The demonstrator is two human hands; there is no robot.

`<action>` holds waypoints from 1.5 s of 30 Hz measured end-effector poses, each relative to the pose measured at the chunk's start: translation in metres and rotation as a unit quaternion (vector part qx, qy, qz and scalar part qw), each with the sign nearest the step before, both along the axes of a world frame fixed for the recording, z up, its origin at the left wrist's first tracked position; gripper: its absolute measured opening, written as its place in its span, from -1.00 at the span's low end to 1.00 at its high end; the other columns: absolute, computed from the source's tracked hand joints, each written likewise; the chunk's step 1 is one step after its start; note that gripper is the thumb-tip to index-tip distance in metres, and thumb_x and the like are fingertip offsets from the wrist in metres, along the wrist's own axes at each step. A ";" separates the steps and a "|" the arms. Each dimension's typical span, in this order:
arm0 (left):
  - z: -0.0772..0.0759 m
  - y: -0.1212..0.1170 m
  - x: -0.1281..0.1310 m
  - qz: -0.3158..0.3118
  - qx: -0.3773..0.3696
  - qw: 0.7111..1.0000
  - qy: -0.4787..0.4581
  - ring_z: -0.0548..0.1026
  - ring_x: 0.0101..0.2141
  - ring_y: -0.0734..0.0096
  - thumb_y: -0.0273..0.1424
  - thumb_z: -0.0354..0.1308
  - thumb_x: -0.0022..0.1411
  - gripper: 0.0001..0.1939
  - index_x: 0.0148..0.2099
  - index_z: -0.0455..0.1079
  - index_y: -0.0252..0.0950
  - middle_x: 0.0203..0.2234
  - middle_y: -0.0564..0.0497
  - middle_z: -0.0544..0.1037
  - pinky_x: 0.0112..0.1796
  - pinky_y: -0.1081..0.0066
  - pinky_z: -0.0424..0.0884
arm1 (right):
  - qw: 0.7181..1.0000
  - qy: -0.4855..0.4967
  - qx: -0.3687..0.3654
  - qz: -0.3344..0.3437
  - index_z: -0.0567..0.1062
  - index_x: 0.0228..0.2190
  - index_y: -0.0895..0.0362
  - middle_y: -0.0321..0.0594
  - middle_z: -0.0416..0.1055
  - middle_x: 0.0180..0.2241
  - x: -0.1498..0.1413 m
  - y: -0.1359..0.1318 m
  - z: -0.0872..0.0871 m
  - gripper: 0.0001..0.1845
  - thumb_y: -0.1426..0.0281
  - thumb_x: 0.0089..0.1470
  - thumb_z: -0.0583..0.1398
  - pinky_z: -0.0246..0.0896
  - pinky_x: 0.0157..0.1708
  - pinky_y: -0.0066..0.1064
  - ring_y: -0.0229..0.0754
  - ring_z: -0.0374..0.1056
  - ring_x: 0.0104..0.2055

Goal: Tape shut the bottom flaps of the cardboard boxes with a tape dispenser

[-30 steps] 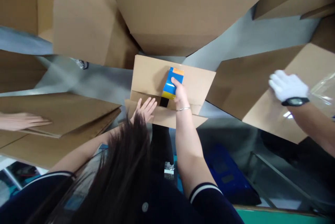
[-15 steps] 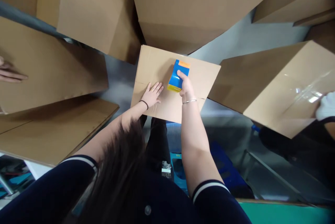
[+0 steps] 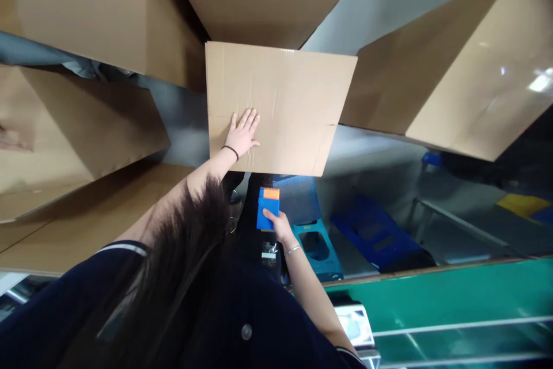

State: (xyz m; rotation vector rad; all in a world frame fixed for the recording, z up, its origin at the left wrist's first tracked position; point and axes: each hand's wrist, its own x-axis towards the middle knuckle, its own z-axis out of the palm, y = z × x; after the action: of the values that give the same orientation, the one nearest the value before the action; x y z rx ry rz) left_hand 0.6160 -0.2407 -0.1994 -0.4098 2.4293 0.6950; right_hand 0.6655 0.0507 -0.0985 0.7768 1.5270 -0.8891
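My left hand (image 3: 242, 134) lies flat on a tan cardboard carton (image 3: 294, 104), its fingers spread on the left part of the panel. A ring and a dark bracelet are on this hand and wrist. Low in front of my body, below the carton's near edge, my right hand (image 3: 280, 224) grips a blue block-shaped object with an orange end (image 3: 268, 209). My thumb presses on its blue face, and the other fingers are mostly hidden behind it. Its exact kind cannot be made out. The object is apart from the carton.
Large cardboard boxes (image 3: 263, 0) stand behind and on both sides, including a taped box (image 3: 479, 81) at right. Another person's hand (image 3: 15, 140) rests on a box at far left. A turquoise plastic stool (image 3: 322, 251) and a green surface (image 3: 453, 294) lie near my right arm.
My right hand has drawn the blue object back from over the carton toward my body. My left hand stays flat on the carton. The view has shifted.
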 end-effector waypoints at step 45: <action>0.132 0.002 0.031 0.657 0.556 0.507 -0.041 0.47 -0.52 0.56 -0.53 0.09 0.32 -0.76 -0.42 0.42 -0.43 -0.56 0.00 0.52 -0.36 0.52 0.39 | 0.711 -0.106 -0.326 0.614 0.52 -0.21 0.23 -0.17 0.52 -0.35 -0.232 -0.148 0.051 -0.46 0.01 -0.01 0.31 0.37 -0.26 -0.33 -0.10 0.44 -0.31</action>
State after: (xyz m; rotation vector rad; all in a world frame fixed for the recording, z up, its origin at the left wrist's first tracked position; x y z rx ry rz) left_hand 0.6466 -0.2383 -0.0677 -1.5580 0.6034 2.4280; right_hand 0.4340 -0.0971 -0.0471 -0.6607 1.0279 -0.2052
